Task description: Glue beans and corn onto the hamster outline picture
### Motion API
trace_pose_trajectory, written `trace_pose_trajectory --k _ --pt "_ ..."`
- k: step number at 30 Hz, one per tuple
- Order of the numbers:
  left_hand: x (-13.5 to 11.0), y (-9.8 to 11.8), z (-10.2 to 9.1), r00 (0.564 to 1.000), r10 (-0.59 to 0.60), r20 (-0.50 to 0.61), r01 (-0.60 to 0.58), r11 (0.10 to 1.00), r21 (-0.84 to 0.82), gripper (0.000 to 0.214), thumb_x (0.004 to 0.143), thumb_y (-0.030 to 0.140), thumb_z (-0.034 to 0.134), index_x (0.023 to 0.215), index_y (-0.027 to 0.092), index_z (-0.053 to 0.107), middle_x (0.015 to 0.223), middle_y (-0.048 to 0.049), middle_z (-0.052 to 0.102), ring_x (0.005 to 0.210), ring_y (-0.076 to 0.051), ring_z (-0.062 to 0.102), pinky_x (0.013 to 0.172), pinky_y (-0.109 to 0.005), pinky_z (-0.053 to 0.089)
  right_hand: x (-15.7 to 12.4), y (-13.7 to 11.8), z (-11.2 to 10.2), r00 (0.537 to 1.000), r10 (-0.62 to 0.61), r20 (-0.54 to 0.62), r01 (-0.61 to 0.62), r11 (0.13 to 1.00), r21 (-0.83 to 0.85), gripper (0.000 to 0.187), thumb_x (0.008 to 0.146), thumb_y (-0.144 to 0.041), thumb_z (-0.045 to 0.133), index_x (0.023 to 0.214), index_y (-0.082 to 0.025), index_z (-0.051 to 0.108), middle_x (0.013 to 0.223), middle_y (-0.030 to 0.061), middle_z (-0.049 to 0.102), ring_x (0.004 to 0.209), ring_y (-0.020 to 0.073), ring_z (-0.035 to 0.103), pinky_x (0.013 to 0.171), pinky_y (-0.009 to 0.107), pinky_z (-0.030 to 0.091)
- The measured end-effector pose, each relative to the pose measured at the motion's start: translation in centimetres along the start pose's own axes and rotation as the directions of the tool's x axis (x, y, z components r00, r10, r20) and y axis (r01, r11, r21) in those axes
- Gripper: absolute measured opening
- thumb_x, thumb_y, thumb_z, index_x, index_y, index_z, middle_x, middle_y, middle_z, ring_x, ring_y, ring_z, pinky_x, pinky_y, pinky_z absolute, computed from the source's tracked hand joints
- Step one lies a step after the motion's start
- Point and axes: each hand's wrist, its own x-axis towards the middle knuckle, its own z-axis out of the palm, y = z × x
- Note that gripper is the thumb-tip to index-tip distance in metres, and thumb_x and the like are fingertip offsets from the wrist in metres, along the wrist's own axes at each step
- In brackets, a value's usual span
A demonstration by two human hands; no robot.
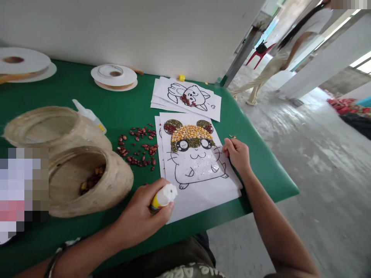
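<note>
My left hand [146,214] is wrapped around a glue stick [164,197] with a white end and a yellow body, held over the lower left corner of the paper. The sheet [199,158] carries an outlined hamster. Yellow corn kernels [191,132] cover its forehead, with green beans [195,143] around the eyes and red and green beans on the ears. Wet, shiny glue patches show on its face and belly. My right hand [237,154] is closed at the sheet's right edge; whatever its fingers may hold is hidden. Loose red beans [142,146] lie left of the sheet.
Two woven baskets [121,173] stand at the left, one with beans inside. Behind them lie a white glue bottle [88,115] and ribbon spools [114,77]. Another drawing [189,96] and a yellow cap [181,78] are by the wall. A person [301,42] stands at the right.
</note>
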Motion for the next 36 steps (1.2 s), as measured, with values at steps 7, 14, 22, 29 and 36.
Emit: trace_pose_trajectory --k 7,14,22,29,36 --pt "0.2 -1.0 0.0 0.995 0.101 0.026 -0.101 0.995 -0.016 0.010 0.070 0.019 0.040 0.060 0.020 0.039 0.051 0.0077 0.038 0.046 -0.008 0.035 0.045 -0.019 0.029 -1.4 -2.4 0.2 0.947 -0.290 0.139 0.296 0.955 -0.028 0.018 0.081 -0.023 0.040 0.075 -0.021 0.057 0.076 0.0041 0.066 0.073 0.0159 0.060 0.069 0.030 0.048" --pt "0.1 -1.0 0.0 0.990 0.139 0.015 -0.139 0.990 0.035 0.010 0.071 0.019 0.041 0.061 0.020 0.039 0.051 0.0082 0.037 0.046 -0.007 0.036 0.046 -0.019 0.029 -2.3 -3.5 1.4 0.726 -0.542 0.423 0.611 0.791 -0.036 0.026 0.086 -0.015 0.033 0.104 -0.019 0.050 0.116 0.0090 0.059 0.110 0.0188 0.053 0.091 0.040 0.045" --pt "0.2 -1.0 0.0 0.986 0.166 0.016 -0.167 0.986 0.030 0.009 0.070 0.016 0.042 0.062 0.019 0.039 0.051 0.0089 0.037 0.045 -0.006 0.035 0.045 -0.018 0.028 -2.3 -3.2 1.5 0.730 -0.530 0.432 0.612 0.788 -0.068 0.025 0.088 -0.017 0.031 0.106 -0.017 0.048 0.117 0.0102 0.059 0.111 0.0197 0.052 0.091 0.042 0.046" --pt "0.0 -1.3 -0.1 0.986 0.167 0.011 -0.168 0.985 0.045 0.008 0.070 0.017 0.042 0.063 0.019 0.041 0.051 0.0089 0.038 0.046 -0.006 0.036 0.046 -0.018 0.029 -2.3 -3.0 1.7 0.766 -0.527 0.368 0.578 0.815 -0.037 0.025 0.087 -0.017 0.031 0.105 -0.019 0.048 0.114 0.0092 0.060 0.113 0.0185 0.051 0.092 0.040 0.045" --pt "0.2 -1.0 -0.2 0.985 0.167 0.033 -0.167 0.986 0.008 0.009 0.070 0.017 0.041 0.062 0.020 0.040 0.050 0.0086 0.038 0.045 -0.006 0.035 0.044 -0.018 0.029 -2.1 -2.7 1.8 0.765 -0.503 0.403 0.579 0.811 -0.088 0.029 0.088 -0.022 0.031 0.113 -0.019 0.043 0.125 0.0103 0.052 0.123 0.0197 0.040 0.101 0.046 0.035"
